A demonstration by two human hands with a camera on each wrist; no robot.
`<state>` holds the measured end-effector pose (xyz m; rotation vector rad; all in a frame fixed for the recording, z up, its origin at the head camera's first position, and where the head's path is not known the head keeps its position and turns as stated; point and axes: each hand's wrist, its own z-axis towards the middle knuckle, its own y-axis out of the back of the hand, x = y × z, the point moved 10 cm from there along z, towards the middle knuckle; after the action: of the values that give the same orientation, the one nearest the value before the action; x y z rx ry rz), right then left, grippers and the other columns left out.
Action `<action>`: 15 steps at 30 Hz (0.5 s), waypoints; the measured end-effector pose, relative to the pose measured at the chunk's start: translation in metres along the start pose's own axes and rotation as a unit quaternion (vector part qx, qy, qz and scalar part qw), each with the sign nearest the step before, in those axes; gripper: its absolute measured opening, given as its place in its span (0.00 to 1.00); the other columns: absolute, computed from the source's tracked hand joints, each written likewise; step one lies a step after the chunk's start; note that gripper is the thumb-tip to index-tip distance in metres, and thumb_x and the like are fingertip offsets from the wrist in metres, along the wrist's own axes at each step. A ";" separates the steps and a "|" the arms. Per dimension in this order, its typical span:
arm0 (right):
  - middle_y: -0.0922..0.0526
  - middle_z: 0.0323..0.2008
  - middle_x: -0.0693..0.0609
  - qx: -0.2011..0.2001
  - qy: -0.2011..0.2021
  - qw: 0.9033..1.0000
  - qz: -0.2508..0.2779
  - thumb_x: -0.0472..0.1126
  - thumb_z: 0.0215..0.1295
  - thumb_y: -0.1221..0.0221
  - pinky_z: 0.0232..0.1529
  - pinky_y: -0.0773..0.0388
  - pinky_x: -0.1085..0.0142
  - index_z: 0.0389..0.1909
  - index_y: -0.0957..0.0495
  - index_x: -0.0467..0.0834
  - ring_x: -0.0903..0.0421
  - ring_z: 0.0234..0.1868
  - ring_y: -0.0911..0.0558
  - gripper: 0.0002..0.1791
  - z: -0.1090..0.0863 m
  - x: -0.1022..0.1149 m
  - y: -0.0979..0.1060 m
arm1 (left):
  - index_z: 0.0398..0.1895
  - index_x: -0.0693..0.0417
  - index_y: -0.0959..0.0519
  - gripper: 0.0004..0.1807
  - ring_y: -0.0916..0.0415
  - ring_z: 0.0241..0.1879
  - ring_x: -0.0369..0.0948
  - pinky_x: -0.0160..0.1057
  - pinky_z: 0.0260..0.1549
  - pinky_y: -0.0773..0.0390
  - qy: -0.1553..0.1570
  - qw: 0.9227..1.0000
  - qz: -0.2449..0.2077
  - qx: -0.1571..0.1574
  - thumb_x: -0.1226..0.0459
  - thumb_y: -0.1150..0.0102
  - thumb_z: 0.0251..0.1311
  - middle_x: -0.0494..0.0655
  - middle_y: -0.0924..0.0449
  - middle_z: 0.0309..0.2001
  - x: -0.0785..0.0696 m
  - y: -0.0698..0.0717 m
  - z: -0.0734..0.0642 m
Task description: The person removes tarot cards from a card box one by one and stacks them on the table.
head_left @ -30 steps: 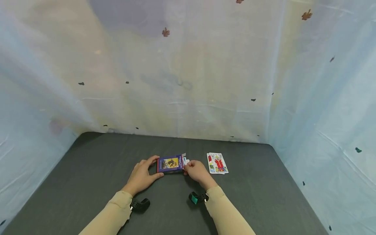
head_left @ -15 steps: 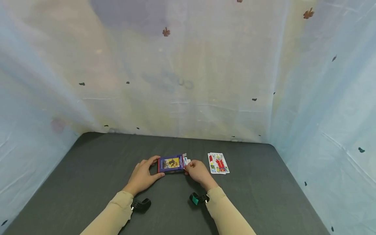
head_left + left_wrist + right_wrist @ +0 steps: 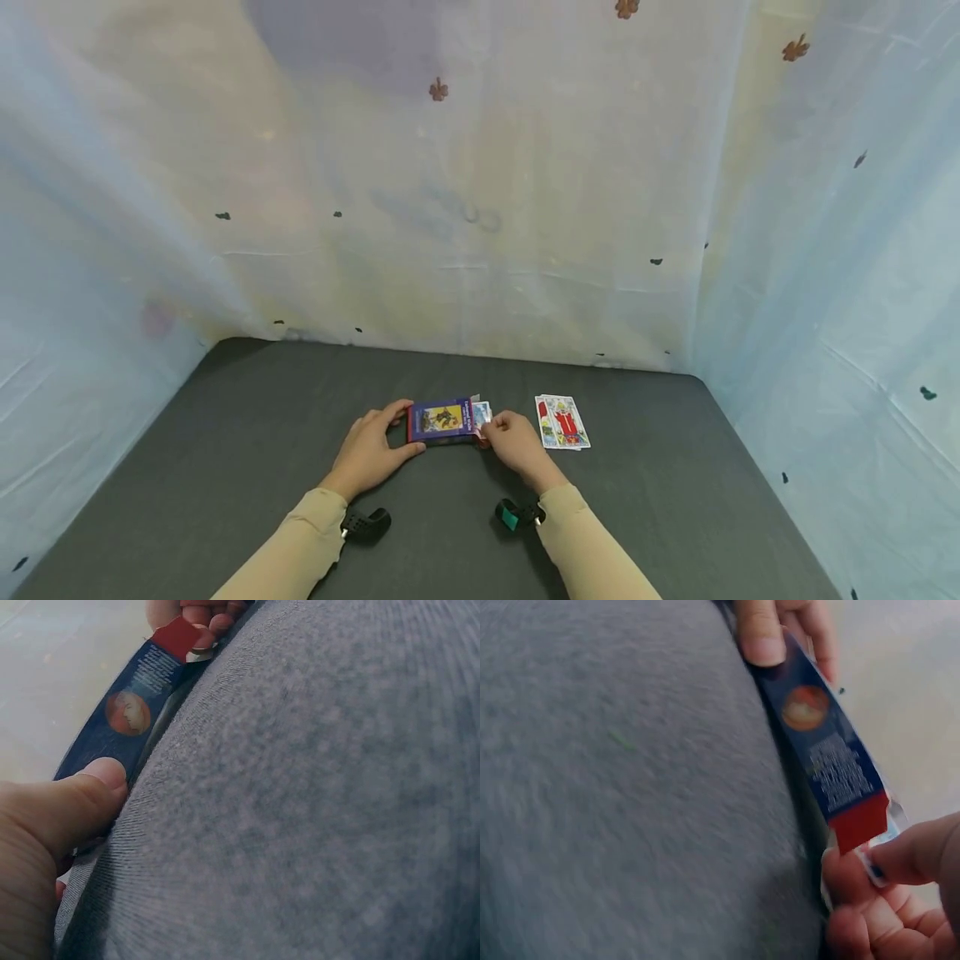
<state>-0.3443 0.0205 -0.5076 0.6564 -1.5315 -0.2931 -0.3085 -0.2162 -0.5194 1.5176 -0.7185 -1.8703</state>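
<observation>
My left hand [image 3: 367, 450] grips the left end of a blue and red tarot card box [image 3: 441, 419], thumb on the near side and fingers at the far side. The box lies flat on the dark table, its open end facing right. A few cards [image 3: 482, 410] stick out of that end. My right hand [image 3: 516, 446] pinches them between thumb and index finger. Seen from the right wrist, a red flap [image 3: 861, 823] hangs from the box's open end by those fingertips. How many cards are pinched is hidden.
A small stack of face-up cards [image 3: 564, 422] lies on the table just right of my right hand, the top one showing a red-robed figure. Black straps [image 3: 367, 525] hang from both wrists. Pale curtains [image 3: 480, 167] with leaf shapes enclose the dark grey table [image 3: 675, 500].
My right hand has drawn slightly right, and more of the cards shows outside the box. My left hand keeps its grip. The whole view has shifted a little.
</observation>
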 end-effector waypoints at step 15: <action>0.20 0.29 0.45 -0.007 -0.001 0.994 0.113 0.39 0.67 0.42 0.32 0.24 0.62 0.40 0.30 0.37 0.53 0.31 0.19 0.09 -0.001 -0.013 0.023 | 0.69 0.36 0.34 0.43 0.29 0.49 0.47 0.55 0.47 0.30 -0.003 1.000 -0.006 0.002 0.38 0.32 0.48 0.43 0.24 0.51 0.001 -0.002 0.002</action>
<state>-0.3492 0.0464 -0.5054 0.4657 -1.5888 -0.1323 -0.3104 -0.2158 -0.5209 1.5219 -0.7173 -1.8835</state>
